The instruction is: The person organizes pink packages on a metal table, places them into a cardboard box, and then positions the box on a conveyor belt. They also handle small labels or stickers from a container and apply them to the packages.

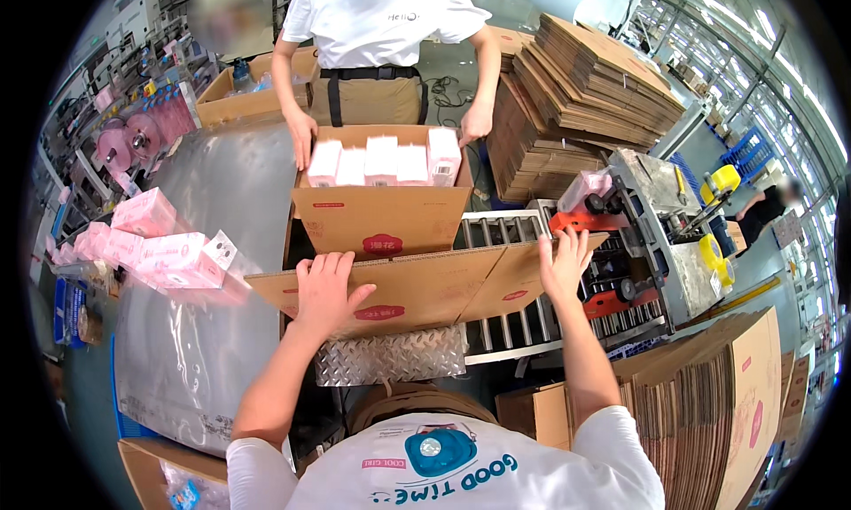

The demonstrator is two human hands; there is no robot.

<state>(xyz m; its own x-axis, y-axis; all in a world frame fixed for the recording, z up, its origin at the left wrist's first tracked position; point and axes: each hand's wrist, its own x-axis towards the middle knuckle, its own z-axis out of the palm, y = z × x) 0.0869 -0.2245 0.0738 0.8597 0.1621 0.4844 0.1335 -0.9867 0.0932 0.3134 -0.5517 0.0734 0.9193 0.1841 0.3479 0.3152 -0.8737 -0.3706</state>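
A flattened cardboard box (421, 286), brown with red printed marks, stands on edge in front of me, leaning slightly. Near its left end, my left hand (326, 286) grips the top edge, fingers over the far side and thumb spread along it. Toward the right end, my right hand (565, 263) holds the same edge, with its fingertips pointing up. Just beyond it is an open carton (381, 215) with several pink and white packs (381, 160) upright inside. A co-worker across from me has a hand (303, 139) on its left side and another hand (476, 122) by its right corner.
More pink packs (182, 260) lie on the metal table (208, 350) at left. A roller conveyor (501, 330) runs right to a taping machine (620, 244) with red parts. Stacks of flat cartons (576, 93) stand behind it, others (700, 404) at lower right.
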